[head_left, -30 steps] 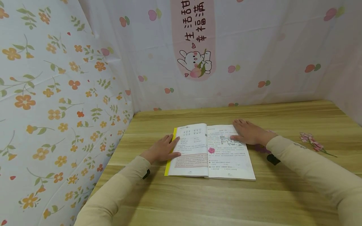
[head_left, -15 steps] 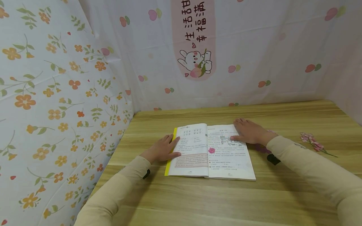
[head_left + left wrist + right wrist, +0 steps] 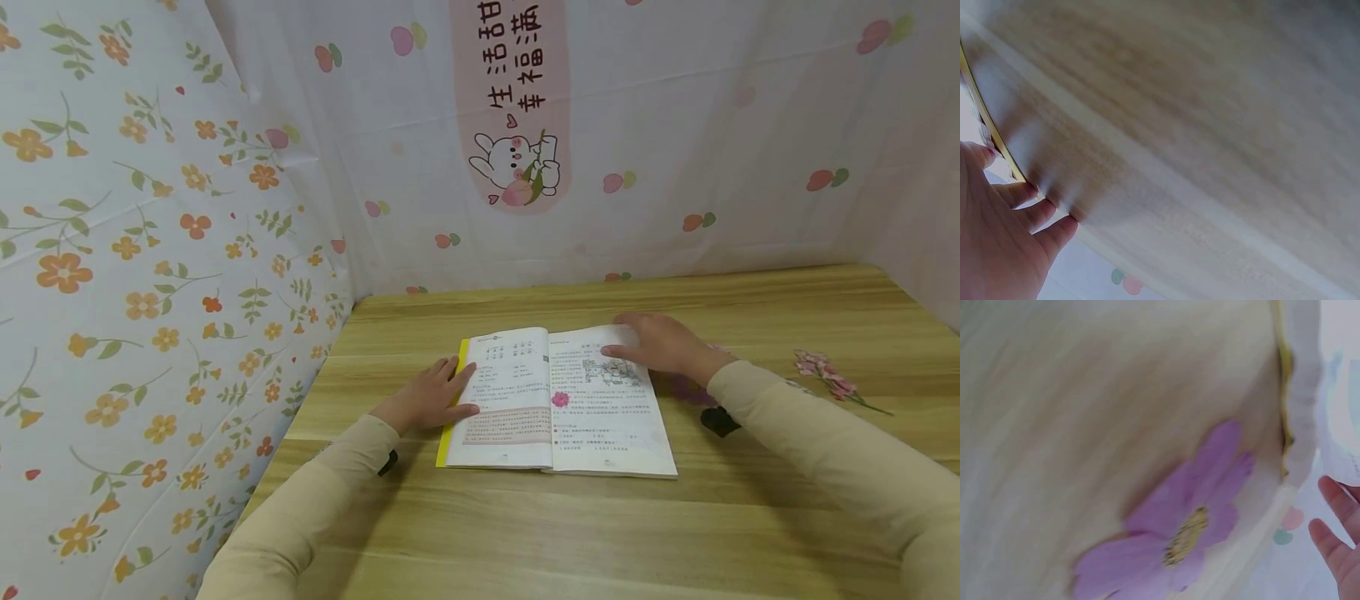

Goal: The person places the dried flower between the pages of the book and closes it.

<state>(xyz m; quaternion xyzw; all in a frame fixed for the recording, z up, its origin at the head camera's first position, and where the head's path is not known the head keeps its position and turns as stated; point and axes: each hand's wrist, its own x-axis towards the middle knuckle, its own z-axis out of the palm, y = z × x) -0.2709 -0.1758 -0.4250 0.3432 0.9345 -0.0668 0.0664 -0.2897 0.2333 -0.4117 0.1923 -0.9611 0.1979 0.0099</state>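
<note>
An open book [image 3: 502,417] with printed pages and a yellow cover edge lies on the wooden table. My left hand [image 3: 423,396] rests at its left edge, thumb on the left page and the other fingertips [image 3: 1063,231] on the table beside the cover. At the upper right corner my right hand [image 3: 667,343] holds the right page [image 3: 611,433], thumb on top and fingers behind it. That corner is lifted and bent. In the right wrist view, two fingers [image 3: 1335,544] reach up to the raised page [image 3: 1341,412]; the thumb is hidden there.
A purple flower [image 3: 1179,531] lies right of the book, partly under the right wrist in the head view. Farther right lies a pink flower sprig [image 3: 828,375]. Patterned cloth [image 3: 660,125] hangs behind the wooden table [image 3: 450,533], with floral cloth [image 3: 150,292] at the left.
My right hand has drawn slightly inward and its fingers have bent, lifting the right page's upper corner. Earlier it lay flat on the page edge. The left hand has stayed still.
</note>
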